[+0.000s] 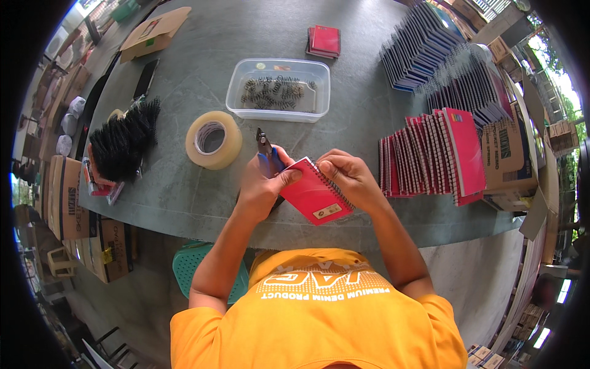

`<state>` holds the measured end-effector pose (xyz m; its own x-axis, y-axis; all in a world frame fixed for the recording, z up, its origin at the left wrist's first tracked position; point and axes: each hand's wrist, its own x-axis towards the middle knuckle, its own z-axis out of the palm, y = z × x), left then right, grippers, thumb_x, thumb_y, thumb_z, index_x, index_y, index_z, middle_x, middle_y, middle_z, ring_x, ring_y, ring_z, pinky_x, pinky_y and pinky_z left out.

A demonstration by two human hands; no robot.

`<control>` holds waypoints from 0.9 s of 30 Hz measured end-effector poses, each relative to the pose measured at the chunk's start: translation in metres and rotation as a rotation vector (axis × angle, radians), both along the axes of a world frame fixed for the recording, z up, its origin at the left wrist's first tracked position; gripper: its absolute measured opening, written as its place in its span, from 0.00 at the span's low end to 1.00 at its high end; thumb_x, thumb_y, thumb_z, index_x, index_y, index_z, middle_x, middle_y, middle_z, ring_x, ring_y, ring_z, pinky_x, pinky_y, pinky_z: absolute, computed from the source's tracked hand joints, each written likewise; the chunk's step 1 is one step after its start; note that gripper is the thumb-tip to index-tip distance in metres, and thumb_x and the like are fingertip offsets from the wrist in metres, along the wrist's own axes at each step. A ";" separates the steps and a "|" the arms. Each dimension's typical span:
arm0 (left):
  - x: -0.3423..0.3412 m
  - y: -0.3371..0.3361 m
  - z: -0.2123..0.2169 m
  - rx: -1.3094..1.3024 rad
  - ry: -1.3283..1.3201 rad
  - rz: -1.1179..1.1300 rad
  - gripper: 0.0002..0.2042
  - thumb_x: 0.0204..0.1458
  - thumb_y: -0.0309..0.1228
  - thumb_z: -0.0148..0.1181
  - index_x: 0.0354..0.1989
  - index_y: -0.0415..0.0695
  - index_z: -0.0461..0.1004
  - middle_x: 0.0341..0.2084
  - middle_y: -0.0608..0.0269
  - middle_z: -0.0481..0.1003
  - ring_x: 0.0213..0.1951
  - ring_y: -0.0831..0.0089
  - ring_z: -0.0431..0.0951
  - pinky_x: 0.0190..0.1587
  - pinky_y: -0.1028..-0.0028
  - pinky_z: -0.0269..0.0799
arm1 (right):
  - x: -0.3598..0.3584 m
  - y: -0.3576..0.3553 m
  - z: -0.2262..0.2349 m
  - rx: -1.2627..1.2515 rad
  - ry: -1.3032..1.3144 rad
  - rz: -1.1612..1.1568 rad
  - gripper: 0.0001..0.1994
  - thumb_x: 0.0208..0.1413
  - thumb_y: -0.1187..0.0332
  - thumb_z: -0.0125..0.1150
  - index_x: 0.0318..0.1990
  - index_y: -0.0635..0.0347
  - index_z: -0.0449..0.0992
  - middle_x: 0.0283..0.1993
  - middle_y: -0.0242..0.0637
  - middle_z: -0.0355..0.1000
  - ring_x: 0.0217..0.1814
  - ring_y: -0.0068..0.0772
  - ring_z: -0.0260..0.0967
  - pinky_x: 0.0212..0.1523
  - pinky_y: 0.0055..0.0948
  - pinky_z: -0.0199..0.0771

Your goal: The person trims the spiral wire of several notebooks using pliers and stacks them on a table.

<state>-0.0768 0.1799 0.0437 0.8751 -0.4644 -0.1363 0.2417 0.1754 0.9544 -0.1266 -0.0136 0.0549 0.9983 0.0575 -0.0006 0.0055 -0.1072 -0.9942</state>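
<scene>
My left hand (258,187) is closed around blue-handled cutting pliers (264,145), their dark jaws pointing up and away from me. The thumb of that hand also presses on the upper left edge of a red spiral notebook (307,200), held tilted above the near part of the table. My right hand (356,181) pinches at the dark wire spiral (335,192) along the notebook's right edge, near its upper end. Its fingertips hide that bit of wire. Beyond both hands stands a clear plastic tub (233,98) with several loose black coils (273,92) inside.
A tape roll (213,140) lies left of my hands, with a heap of black spiral coils (125,141) farther left. Stacked red notebooks (430,154) and blue notebooks (421,46) stand at the right beside a cardboard box (507,154). Small red notebooks (324,40) lie far off.
</scene>
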 end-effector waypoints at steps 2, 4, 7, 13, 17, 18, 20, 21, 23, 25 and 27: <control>-0.001 0.001 0.000 -0.014 0.009 0.028 0.16 0.43 0.21 0.67 0.36 0.43 0.65 0.28 0.67 0.73 0.33 0.80 0.73 0.36 0.80 0.69 | -0.001 0.010 0.004 -0.157 -0.146 -0.088 0.07 0.55 0.70 0.58 0.38 0.65 0.75 0.33 0.32 0.71 0.36 0.19 0.67 0.36 0.21 0.68; -0.007 -0.004 0.008 0.135 -0.132 0.052 0.15 0.45 0.23 0.66 0.37 0.43 0.65 0.29 0.65 0.73 0.33 0.79 0.73 0.36 0.80 0.69 | -0.001 0.011 0.004 -0.250 -0.239 -0.140 0.08 0.56 0.71 0.56 0.39 0.65 0.74 0.34 0.32 0.71 0.36 0.22 0.68 0.37 0.21 0.67; -0.010 -0.003 0.021 -0.077 -0.036 -0.033 0.12 0.49 0.27 0.63 0.37 0.42 0.65 0.31 0.64 0.73 0.33 0.80 0.72 0.35 0.80 0.69 | 0.001 0.006 -0.005 0.019 -0.137 -0.108 0.08 0.56 0.70 0.55 0.40 0.63 0.73 0.33 0.32 0.70 0.35 0.25 0.68 0.37 0.22 0.67; -0.002 -0.009 0.009 0.141 -0.188 0.006 0.11 0.52 0.36 0.61 0.33 0.44 0.66 0.25 0.68 0.71 0.27 0.83 0.68 0.31 0.82 0.64 | 0.028 -0.008 -0.042 1.284 -0.088 0.364 0.27 0.65 0.47 0.29 0.29 0.57 0.70 0.23 0.29 0.59 0.29 0.25 0.56 0.37 0.27 0.59; -0.025 -0.015 -0.012 -0.025 0.299 -0.188 0.12 0.49 0.33 0.65 0.33 0.44 0.67 0.22 0.71 0.70 0.25 0.83 0.69 0.29 0.81 0.66 | 0.025 0.002 -0.042 1.553 -0.167 0.314 0.29 0.65 0.46 0.27 0.24 0.56 0.69 0.22 0.28 0.56 0.30 0.25 0.52 0.38 0.25 0.58; -0.029 -0.017 -0.017 -0.125 0.354 -0.163 0.12 0.48 0.31 0.65 0.34 0.44 0.66 0.23 0.71 0.70 0.27 0.82 0.70 0.31 0.80 0.66 | 0.027 0.003 -0.045 1.544 -0.190 0.329 0.29 0.65 0.46 0.28 0.26 0.57 0.70 0.24 0.29 0.59 0.32 0.25 0.54 0.39 0.26 0.59; -0.034 -0.017 -0.024 -0.325 0.461 -0.107 0.14 0.46 0.27 0.67 0.35 0.45 0.66 0.24 0.71 0.69 0.30 0.81 0.71 0.34 0.79 0.66 | 0.030 0.001 -0.052 1.525 -0.235 0.362 0.30 0.64 0.45 0.29 0.29 0.58 0.73 0.27 0.31 0.64 0.37 0.27 0.58 0.42 0.28 0.60; -0.034 -0.016 -0.019 -0.276 0.384 -0.061 0.16 0.43 0.26 0.69 0.37 0.45 0.65 0.25 0.71 0.70 0.30 0.81 0.72 0.34 0.81 0.68 | 0.026 0.001 -0.044 1.444 -0.099 0.213 0.30 0.63 0.44 0.30 0.32 0.60 0.73 0.30 0.32 0.67 0.39 0.28 0.60 0.44 0.30 0.62; -0.033 -0.013 -0.006 -0.138 0.156 0.020 0.13 0.45 0.24 0.67 0.35 0.44 0.66 0.24 0.72 0.70 0.27 0.84 0.70 0.31 0.82 0.66 | 0.005 -0.010 -0.013 1.253 0.151 -0.073 0.33 0.62 0.41 0.32 0.39 0.64 0.74 0.36 0.36 0.71 0.44 0.32 0.65 0.47 0.33 0.64; -0.028 -0.013 -0.002 -0.045 0.014 0.044 0.12 0.46 0.23 0.65 0.33 0.44 0.67 0.23 0.72 0.70 0.26 0.86 0.69 0.29 0.83 0.64 | -0.007 -0.045 -0.015 1.187 0.175 0.041 0.32 0.60 0.42 0.39 0.45 0.68 0.72 0.41 0.41 0.73 0.47 0.38 0.68 0.50 0.37 0.65; -0.021 -0.006 -0.004 0.014 -0.040 0.038 0.12 0.46 0.21 0.65 0.33 0.43 0.66 0.23 0.72 0.70 0.27 0.86 0.68 0.29 0.84 0.64 | -0.013 -0.069 -0.012 0.780 0.203 0.088 0.31 0.58 0.45 0.46 0.49 0.70 0.69 0.43 0.44 0.74 0.47 0.43 0.71 0.52 0.39 0.67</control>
